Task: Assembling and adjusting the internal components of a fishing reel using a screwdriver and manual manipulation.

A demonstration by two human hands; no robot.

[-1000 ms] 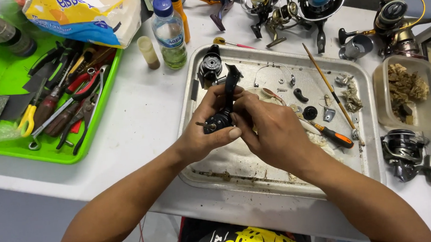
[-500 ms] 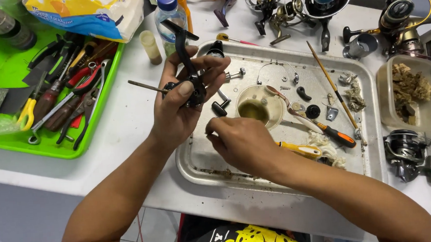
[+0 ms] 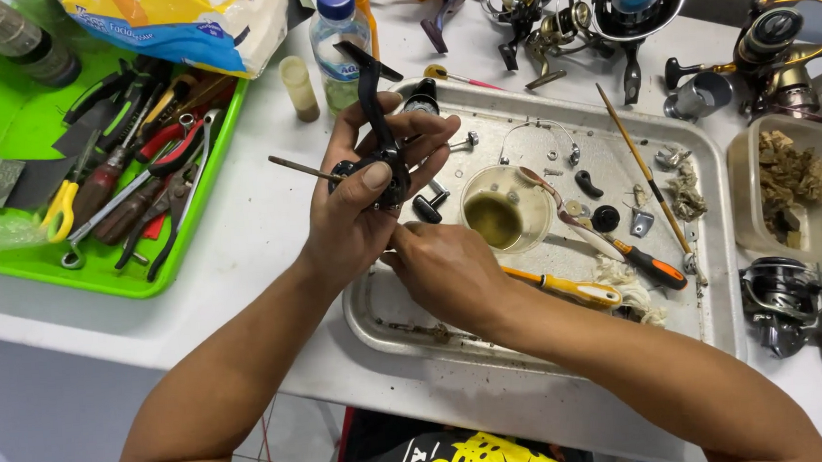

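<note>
In the head view the left hand (image 3: 357,206) grips a black reel body (image 3: 381,171) above the metal tray (image 3: 716,241), the right hand (image 3: 447,272) pinches under it, what it holds I cannot tell, and loose parts beside the oil cup (image 3: 501,218) suggest the reel is not yet assembled.

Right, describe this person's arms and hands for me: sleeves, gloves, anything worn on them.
Both forearms are bare to the frame edge, with no sleeves showing. The left hand and right hand wear no gloves, and no rings, watch or bands are visible on fingers or wrists. Fingernails are short.
</note>
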